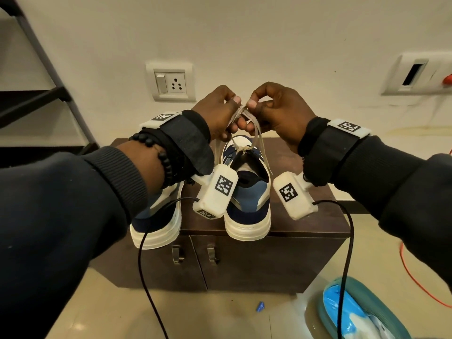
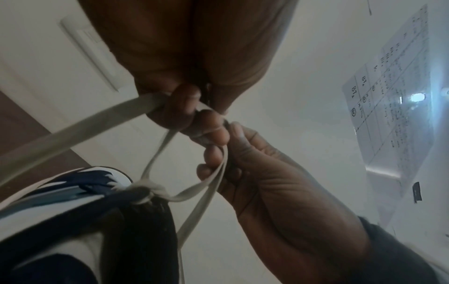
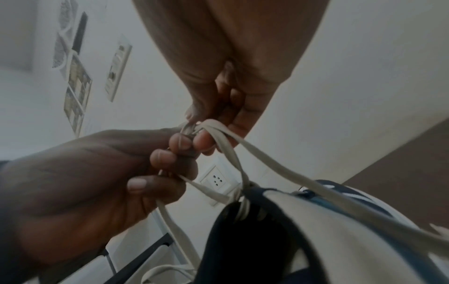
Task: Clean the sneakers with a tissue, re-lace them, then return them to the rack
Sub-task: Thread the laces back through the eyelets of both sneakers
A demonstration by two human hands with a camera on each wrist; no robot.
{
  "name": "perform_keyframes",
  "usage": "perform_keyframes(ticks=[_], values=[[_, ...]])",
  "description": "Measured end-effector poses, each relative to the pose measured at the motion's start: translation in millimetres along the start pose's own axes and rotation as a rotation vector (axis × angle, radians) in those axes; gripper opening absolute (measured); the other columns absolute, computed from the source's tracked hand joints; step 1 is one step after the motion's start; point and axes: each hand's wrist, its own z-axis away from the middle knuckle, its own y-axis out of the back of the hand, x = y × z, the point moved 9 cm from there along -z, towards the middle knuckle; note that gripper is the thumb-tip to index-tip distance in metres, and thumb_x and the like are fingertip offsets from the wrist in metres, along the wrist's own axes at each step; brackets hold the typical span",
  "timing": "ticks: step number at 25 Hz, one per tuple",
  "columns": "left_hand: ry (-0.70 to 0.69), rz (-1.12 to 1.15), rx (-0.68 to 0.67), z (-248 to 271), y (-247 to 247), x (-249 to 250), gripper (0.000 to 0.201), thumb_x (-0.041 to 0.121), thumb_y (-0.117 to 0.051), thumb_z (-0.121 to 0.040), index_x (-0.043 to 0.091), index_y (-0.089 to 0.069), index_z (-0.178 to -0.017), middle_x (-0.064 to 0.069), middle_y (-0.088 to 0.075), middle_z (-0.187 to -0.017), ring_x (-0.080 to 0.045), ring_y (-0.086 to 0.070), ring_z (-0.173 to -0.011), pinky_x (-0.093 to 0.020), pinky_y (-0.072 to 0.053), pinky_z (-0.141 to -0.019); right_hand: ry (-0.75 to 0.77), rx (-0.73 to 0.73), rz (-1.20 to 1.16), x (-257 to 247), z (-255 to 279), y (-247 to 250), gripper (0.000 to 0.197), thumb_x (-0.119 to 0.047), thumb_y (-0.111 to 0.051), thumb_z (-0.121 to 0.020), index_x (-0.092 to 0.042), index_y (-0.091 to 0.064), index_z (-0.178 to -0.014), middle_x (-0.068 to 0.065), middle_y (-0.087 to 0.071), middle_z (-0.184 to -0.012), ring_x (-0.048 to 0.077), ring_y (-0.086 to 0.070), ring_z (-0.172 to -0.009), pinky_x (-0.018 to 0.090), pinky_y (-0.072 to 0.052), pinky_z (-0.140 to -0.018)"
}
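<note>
Sneakers [image 1: 247, 192] sit heel-near on the dark cabinet [image 1: 305, 216]. Both hands meet right above the right-hand one, left hand [image 1: 217, 111] and right hand [image 1: 276, 111] each pinching lace [image 1: 254, 133] loops that run straight down to the knot, equally close.

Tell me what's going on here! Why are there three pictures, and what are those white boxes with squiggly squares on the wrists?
No robot here: a person is tying a shoe. The big picture comes from a camera on the person's head, looking down. The white boxes are small cameras strapped to each wrist; they took the other two pictures, looking up along the hands.

Two sneakers sit on a brown cabinet: the left sneaker and the right sneaker. The left hand and the right hand both pinch the pale lace of the right sneaker above it, making a bow. A first knot is already tied at the top of the shoe.
</note>
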Motion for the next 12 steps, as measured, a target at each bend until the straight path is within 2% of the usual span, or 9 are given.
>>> perform_keyframes(ticks=[3,5,8,12], values=[[-0.002,-0.062,-0.036,5.4,-1.5,0.2,0.011,0.024,-0.036,-0.102,0.015,-0.042,-0.102,-0.003,-0.058,-0.072,-0.011,-0.048,-0.056,-0.021,-0.036,-0.044,-0.139,0.018,-0.096,16.1,-2.3,1.1,0.007,-0.011,-0.052,-0.095,-0.006,-0.052,-0.100,0.016,-0.065,-0.075,0.016,-0.058,-0.052,0.033,-0.055,-0.060],[0.014,-0.095,-0.045,8.1,-0.2,-4.3,0.011,0.022,-0.038,-0.100,0.015,-0.045,-0.096,-0.002,-0.060,-0.076,-0.010,-0.050,-0.061,-0.023,-0.038,-0.047,-0.205,0.016,-0.122,23.5,-2.4,-0.1,0.008,-0.011,-0.053,-0.095,-0.006,-0.054,-0.101,0.016,-0.064,-0.076,0.015,-0.057,-0.052,0.034,-0.054,-0.062],[-0.007,-0.080,-0.018,7.2,5.9,-5.5,0.011,0.018,-0.045,-0.095,0.017,-0.045,-0.085,-0.003,-0.062,-0.082,-0.012,-0.055,-0.067,-0.023,-0.041,-0.049,-0.205,0.008,-0.100,23.6,-3.3,-1.1,0.012,-0.013,-0.054,-0.095,-0.005,-0.057,-0.102,0.016,-0.065,-0.080,0.015,-0.056,-0.051,0.032,-0.055,-0.061],[-0.076,-0.077,0.001,4.4,9.9,1.2,0.014,0.016,-0.052,-0.094,0.015,-0.042,-0.083,-0.007,-0.059,-0.078,-0.013,-0.058,-0.068,-0.022,-0.044,-0.049,-0.166,0.024,-0.020,19.4,-7.1,-0.6,0.015,-0.013,-0.057,-0.092,-0.002,-0.059,-0.103,0.014,-0.066,-0.077,0.013,-0.053,-0.048,0.027,-0.053,-0.056]])
